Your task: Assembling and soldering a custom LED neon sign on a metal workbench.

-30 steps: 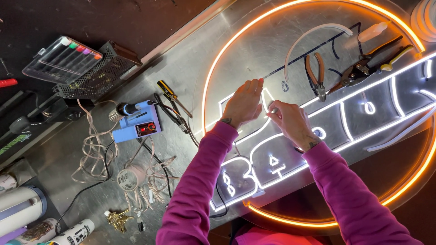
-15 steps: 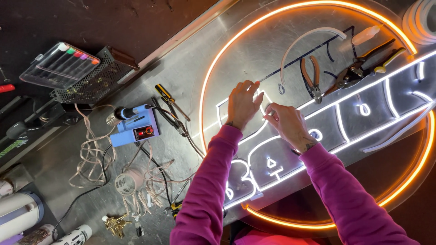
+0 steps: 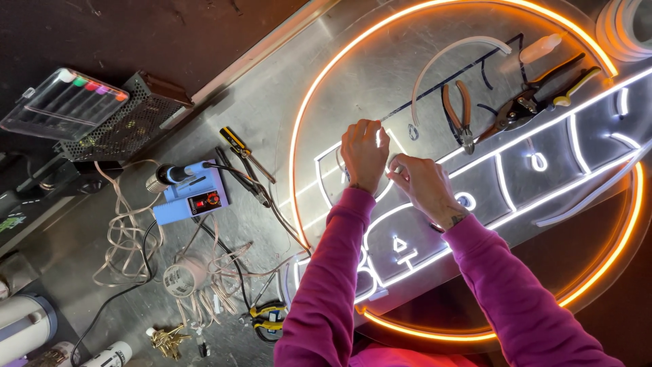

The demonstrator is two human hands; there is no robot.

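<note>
A round clear sign panel (image 3: pixel 380 75) lies on the metal bench, ringed by a glowing orange strip (image 3: pixel 319 88) with lit white strip shapes (image 3: pixel 516 139) across it. My left hand (image 3: pixel 363 155) and my right hand (image 3: pixel 422 183), both in magenta sleeves, meet over the left part of the white pattern. Their fingers pinch a piece of the white strip (image 3: pixel 390 163) between them. What the fingertips hold beyond that is hidden by the hands.
Orange-handled pliers (image 3: pixel 458 112), snips (image 3: pixel 523 102) and a small bottle (image 3: pixel 540 47) lie on the panel. Left of it sit a blue soldering station (image 3: pixel 190 194), screwdriver (image 3: pixel 238 146), tangled wires (image 3: pixel 129 245), a mesh power supply (image 3: pixel 125 122) and a marker case (image 3: pixel 64 102).
Both hands have stayed together on the white strip with only small finger shifts. The view has drifted slightly, so the bench items sit a little differently in the picture.
</note>
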